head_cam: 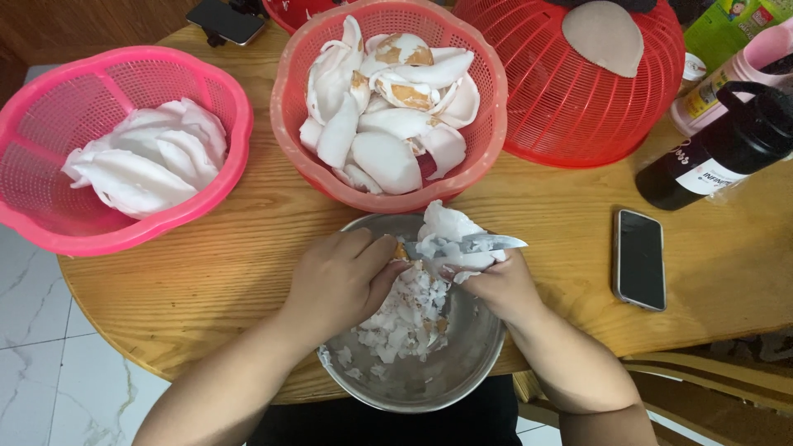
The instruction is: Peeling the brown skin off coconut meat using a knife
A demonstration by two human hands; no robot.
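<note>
My left hand [339,277] grips a knife [475,244], my right hand [496,285] clutches a white coconut piece [446,227] over the steel bowl [429,384] of shavings on the table [215,272]

Looks like a home dining or kitchen corner: round wooden table [206,272] on white marble-pattern floor tiles [41,363], plastic baskets [124,140] of coconut pieces far left, phone [638,258] and bottles [719,149] right.
</note>
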